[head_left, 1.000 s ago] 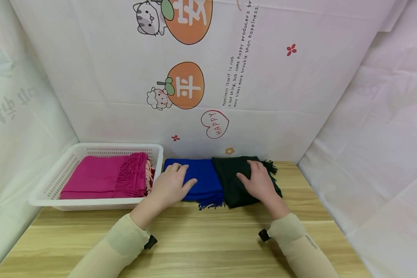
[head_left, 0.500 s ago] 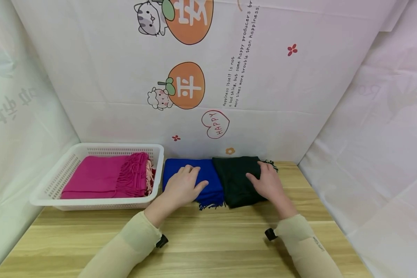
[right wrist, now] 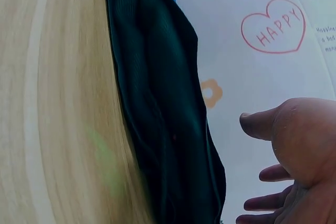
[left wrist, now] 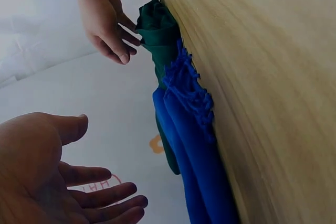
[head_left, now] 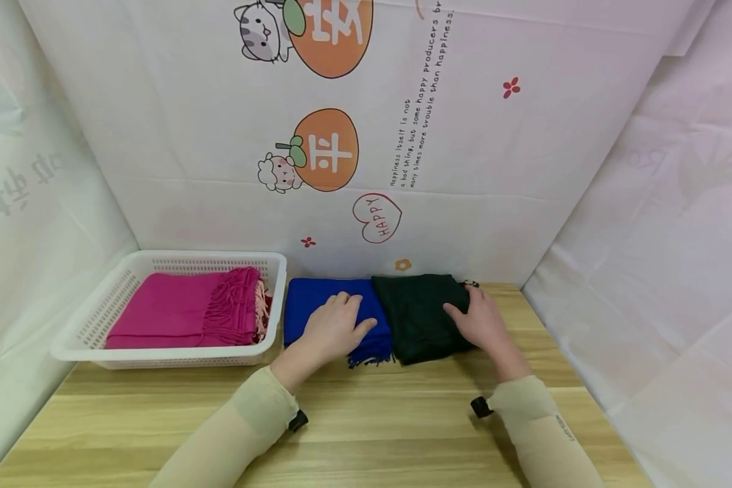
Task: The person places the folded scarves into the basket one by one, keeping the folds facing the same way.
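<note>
A folded blue scarf (head_left: 305, 298) lies flat on the table, its fringe toward the front. The folded dark green scarf (head_left: 417, 315) lies to its right and overlaps its edge. Above the blue scarf hovers my left hand (head_left: 334, 329), palm down with relaxed, spread fingers. My right hand (head_left: 483, 322) is over the green scarf's right end, hiding most of its fringe. Both hands hold nothing. In the left wrist view, a gap shows between my left hand (left wrist: 37, 166) and the blue scarf (left wrist: 194, 150). The right wrist view shows my right hand (right wrist: 304, 156) above the green scarf (right wrist: 163, 103), fingers extended.
At the left stands a white plastic basket (head_left: 158, 354) holding a folded magenta scarf (head_left: 171, 305), with pale pink and dark red fringes beside it. A printed white cloth (head_left: 463, 224) hangs behind the wooden table (head_left: 390, 420), and white cloth walls rise on both sides.
Both hands have moved to the right: the left across the blue scarf, the right toward the green scarf's fringed end. The scarves and the basket stay in place.
</note>
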### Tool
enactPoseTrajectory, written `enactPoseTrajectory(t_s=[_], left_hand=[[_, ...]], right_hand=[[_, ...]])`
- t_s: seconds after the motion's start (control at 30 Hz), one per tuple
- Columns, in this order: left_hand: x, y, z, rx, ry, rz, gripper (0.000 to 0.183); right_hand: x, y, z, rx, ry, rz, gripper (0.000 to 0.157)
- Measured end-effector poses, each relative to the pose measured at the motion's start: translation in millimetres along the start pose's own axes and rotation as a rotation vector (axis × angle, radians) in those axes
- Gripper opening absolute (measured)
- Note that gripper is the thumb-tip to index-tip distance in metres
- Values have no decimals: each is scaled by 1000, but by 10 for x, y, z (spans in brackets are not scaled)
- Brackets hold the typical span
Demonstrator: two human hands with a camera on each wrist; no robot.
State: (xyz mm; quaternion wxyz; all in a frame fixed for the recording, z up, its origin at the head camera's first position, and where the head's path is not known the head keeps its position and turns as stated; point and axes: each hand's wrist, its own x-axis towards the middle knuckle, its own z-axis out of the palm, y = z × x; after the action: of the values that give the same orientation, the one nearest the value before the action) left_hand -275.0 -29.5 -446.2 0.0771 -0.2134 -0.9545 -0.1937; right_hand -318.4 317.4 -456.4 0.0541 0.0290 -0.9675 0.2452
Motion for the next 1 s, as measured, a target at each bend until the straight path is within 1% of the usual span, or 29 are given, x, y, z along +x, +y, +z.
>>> enactPoseTrajectory(t_s=[0.27, 0.5, 0.73, 0.9, 1.0], left_hand=[[91, 53, 96, -29, -2, -11, 66], [184, 162, 191, -62, -4, -8, 66], [300, 289, 294, -118, 0, -16, 66], [355, 343, 343, -131, 1, -43, 66], [389, 362, 387, -132, 1, -51, 66]], right_hand=[[12, 84, -51, 10, -26, 47, 87], [-6, 178, -78, 1, -47, 70, 88], [-6, 236, -69, -7, -45, 67, 89], [9, 243, -52, -6, -61, 68, 89], [9, 270, -44, -5, -71, 69, 91]])
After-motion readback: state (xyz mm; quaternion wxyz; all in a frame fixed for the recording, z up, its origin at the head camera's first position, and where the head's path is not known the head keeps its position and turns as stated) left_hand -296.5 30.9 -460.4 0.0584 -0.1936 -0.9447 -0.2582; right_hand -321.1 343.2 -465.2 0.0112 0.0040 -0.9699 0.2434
